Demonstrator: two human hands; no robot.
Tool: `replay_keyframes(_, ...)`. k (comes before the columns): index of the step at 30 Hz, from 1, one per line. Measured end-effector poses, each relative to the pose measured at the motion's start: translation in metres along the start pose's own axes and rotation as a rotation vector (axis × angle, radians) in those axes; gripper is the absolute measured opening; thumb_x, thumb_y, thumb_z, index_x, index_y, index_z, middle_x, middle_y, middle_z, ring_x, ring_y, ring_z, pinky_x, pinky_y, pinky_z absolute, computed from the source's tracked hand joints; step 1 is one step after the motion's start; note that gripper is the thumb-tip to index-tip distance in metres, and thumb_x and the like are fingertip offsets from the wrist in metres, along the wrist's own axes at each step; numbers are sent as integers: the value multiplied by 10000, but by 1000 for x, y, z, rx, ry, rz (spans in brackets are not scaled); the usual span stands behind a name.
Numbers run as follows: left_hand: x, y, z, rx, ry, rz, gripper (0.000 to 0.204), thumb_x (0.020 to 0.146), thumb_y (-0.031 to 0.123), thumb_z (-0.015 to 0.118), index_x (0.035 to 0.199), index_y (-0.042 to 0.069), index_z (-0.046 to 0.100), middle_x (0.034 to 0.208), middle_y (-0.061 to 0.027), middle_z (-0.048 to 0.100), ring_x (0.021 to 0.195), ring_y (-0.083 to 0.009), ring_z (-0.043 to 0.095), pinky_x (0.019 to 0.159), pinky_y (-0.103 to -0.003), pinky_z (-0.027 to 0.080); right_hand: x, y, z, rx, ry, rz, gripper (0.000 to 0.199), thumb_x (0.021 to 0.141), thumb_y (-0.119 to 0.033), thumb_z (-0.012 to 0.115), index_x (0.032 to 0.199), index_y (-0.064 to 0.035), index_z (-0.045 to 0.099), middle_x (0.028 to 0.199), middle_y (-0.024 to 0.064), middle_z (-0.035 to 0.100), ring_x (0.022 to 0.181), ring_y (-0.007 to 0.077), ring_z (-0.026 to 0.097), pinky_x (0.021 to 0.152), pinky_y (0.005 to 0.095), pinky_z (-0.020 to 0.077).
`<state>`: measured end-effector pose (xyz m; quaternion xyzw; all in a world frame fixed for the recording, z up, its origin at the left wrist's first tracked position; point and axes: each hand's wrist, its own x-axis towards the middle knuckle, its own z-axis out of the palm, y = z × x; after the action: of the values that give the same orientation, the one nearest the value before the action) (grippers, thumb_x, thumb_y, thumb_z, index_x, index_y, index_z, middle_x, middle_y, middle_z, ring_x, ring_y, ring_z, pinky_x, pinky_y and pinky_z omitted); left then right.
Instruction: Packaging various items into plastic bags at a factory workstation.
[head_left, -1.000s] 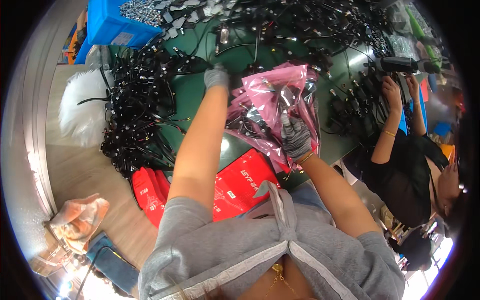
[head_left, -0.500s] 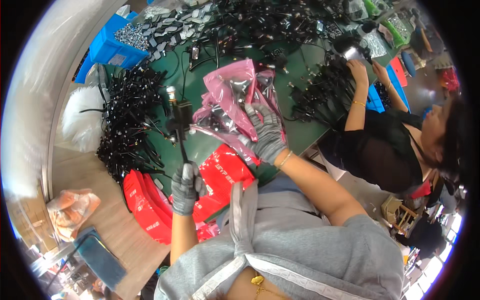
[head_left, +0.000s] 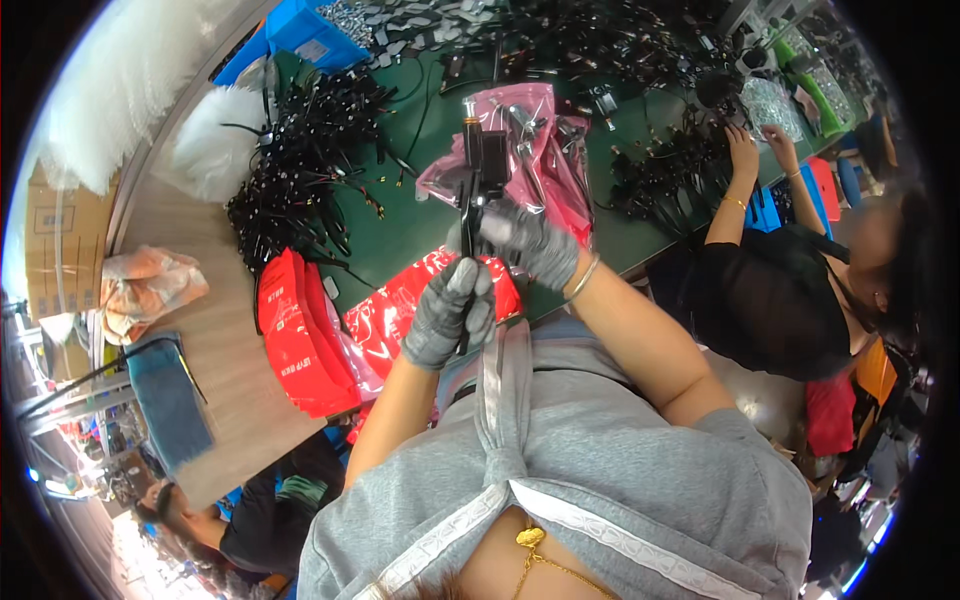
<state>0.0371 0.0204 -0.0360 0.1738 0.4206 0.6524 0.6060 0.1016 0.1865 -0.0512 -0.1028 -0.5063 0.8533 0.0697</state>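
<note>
My left hand (head_left: 450, 312), in a grey glove, is closed round the lower end of a black cable assembly (head_left: 488, 160). It stands upright, with a small black box beside a silver-tipped, orange-ringed plug at its top. My right hand (head_left: 535, 245), gloved too, closes on the assembly's middle from the right, just above my left hand. Behind it lies a pink see-through plastic bag (head_left: 528, 98) with black parts showing inside. Under and beside my hands is a printed red bag (head_left: 385, 312) on the green table (head_left: 400, 240).
A pile of black cables (head_left: 290, 190) and a stack of red bags (head_left: 295, 345) lie to the left. A blue bin (head_left: 315, 38) stands at the far left. On the right a co-worker (head_left: 770, 290) handles parts by another cable pile (head_left: 670, 175).
My right hand has left the pink bag and come to the cable assembly. My left hand has carried the assembly rightward, in front of that bag. The whole view has shifted.
</note>
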Motion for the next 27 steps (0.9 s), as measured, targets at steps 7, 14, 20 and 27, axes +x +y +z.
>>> replay_keyframes(7,26,-44,-1,1469,443,306,316,921,305,588,1143,80,581,779,-172,651,701,-343,649,594,-436,496,-28,25,10,-116,153,122,371,940,-388,526,1091,-66,633,925,37,636,879,159,580,808,321,473)
replay_keyframes(14,27,-66,-50,1553,227,-80,426,890,432,579,1094,59,592,872,-155,658,814,-325,644,751,-433,502,-66,10,-47,-1307,789,-86,352,909,-357,577,1089,-61,641,924,179,656,870,328,631,794,379,490)
replay_keyframes(20,24,-123,-94,1567,433,-102,549,763,433,740,1138,80,549,1020,-152,625,938,-322,625,791,-415,501,-108,39,-98,-819,630,135,278,891,-250,651,1062,-30,649,928,117,687,872,220,640,811,341,485)
replay_keyframes(27,31,-133,-103,1630,410,-25,443,866,397,608,1181,92,544,1117,-154,618,987,-335,617,809,-452,500,-135,39,-77,342,308,310,357,911,-410,621,1025,-72,598,560,-75,381,382,3,271,318,174,216)
